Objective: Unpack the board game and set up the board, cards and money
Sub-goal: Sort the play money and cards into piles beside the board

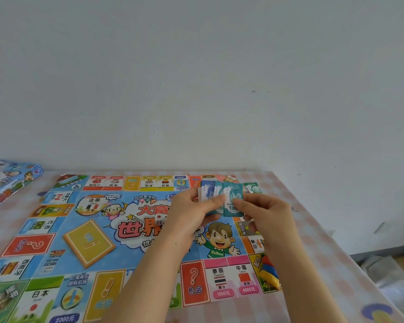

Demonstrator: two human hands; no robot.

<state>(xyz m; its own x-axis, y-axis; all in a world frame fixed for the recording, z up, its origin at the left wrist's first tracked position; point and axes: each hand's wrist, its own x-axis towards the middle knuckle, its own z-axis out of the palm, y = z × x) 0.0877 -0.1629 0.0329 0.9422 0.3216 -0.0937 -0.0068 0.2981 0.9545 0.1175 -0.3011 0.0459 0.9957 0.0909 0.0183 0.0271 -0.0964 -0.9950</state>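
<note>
The colourful game board [84,248] lies unfolded on the table. Above its right half, both hands hold a fanned stack of paper money [229,197], blue and teal notes. My left hand [191,213] grips the stack from below with its thumb on top. My right hand [264,213] pinches the front teal note at its lower edge. A green note [253,188] shows just behind the fan. A stack of yellow cards [89,243] rests on its printed space at the board's left centre. A white die [159,220] sits near the board's middle.
The blue game box [7,183] lies at the table's far left, against the wall. Coloured plastic pieces [269,273] sit on the board's near right corner. The table has a pink checked cloth [331,264]; its right edge drops to the floor, where wrapping lies.
</note>
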